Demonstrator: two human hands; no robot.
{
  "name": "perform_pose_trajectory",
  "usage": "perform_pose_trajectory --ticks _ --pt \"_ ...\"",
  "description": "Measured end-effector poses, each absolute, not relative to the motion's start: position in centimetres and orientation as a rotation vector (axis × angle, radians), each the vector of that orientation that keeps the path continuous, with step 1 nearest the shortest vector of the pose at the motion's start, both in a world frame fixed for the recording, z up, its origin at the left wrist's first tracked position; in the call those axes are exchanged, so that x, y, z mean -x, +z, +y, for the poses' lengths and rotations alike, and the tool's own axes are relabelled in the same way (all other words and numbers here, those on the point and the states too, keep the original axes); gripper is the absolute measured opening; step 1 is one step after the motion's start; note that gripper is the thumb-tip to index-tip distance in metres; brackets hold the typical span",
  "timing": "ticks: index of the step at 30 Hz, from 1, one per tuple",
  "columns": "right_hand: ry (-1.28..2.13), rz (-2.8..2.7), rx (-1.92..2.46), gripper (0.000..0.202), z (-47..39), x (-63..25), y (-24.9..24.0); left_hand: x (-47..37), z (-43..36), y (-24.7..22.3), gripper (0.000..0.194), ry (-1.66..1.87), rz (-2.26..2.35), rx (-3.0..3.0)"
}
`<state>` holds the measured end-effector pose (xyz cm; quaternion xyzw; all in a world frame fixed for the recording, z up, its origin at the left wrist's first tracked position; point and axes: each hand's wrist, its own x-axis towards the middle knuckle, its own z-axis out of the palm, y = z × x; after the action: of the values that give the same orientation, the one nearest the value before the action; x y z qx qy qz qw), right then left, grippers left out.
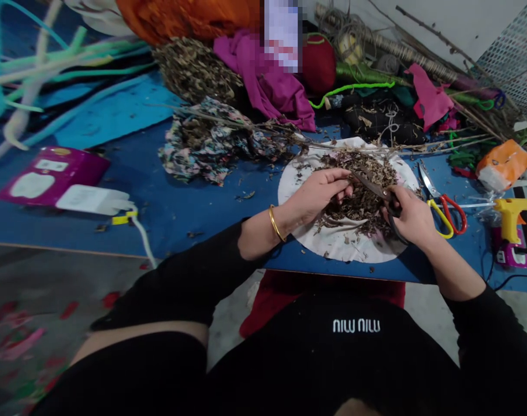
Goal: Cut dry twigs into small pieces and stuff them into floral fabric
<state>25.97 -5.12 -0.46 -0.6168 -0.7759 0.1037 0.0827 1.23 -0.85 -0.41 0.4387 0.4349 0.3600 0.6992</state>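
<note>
- Dried leaves: brown, crumbled heap, lying on a round white cloth at the near edge of a blue table.
- Dark scissors: grasped by the handles in the right hand; blades above the heap, pointing towards the left hand.
- Left hand: over the heap's left side, thumb and fingers drawn together beside the blade tips; whether anything is pinched between them cannot be told. Gold bangle at the wrist.
- Dry stalks: several, thin, laid across the far side of the round cloth.
- Second scissors: red and yellow handles, just right of the round cloth.
- Glue gun: yellow, near the table's right end.
- Patterned cloth: crumpled, left of the round cloth.
- Purple packet: far left, lying flat.
</note>
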Motion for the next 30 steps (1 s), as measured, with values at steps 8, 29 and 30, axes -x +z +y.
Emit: perform_pose_trajectory --ticks 8,29,30 --pt "0.306 -2.399 1.835 0.053 -5.5 -25.2 0.0 -1.5 -0.9 -1.3 0.024 0.816 0.955 -1.084" --pt "0.334 -2.373 1.785 0.046 -5.8 -24.9 -0.6 -1.5 -1.2 -1.0 0.018 0.772 1.033 -1.197" --pt "0.33 -2.375 1.781 0.047 -5.8 -24.9 -0.5 -1.5 -1.2 -1.0 0.017 0.769 1.03 -1.209"
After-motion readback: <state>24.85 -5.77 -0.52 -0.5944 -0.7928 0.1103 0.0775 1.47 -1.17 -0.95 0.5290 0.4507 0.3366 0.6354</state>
